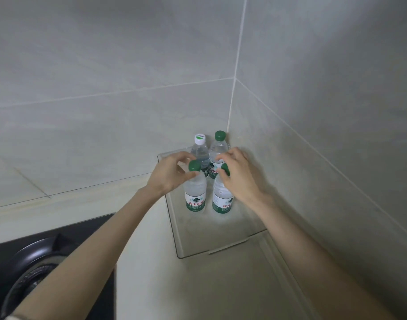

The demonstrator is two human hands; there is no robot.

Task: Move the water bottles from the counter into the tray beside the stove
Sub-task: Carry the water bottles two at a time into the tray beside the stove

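Both hands reach forward into the tiled corner, close together and level with each other. The left hand curls round the top of the left front bottle: its thumb lies against the neck just under the green cap, and its fingers bend round behind the cap. The right hand grips the top of the right front bottle, with bent fingers closed over the green cap so that only part of the cap shows.

Both bottles stand upright directly below the hands, just beside each other, inside the clear tray. Their labels are white, red and green and face the camera. Just beyond the hands two more bottles stand upright at the far end of the same tray: the white-capped bottle past the left hand, and the back green-capped bottle past the right hand, nearest the corner. The near part of the tray, under the right forearm, is bare.

The tray sits on the pale worktop with its right side along the wall. Well to the left of the hands and nearer the person, under the left forearm, lies the black stove with its round burner ring
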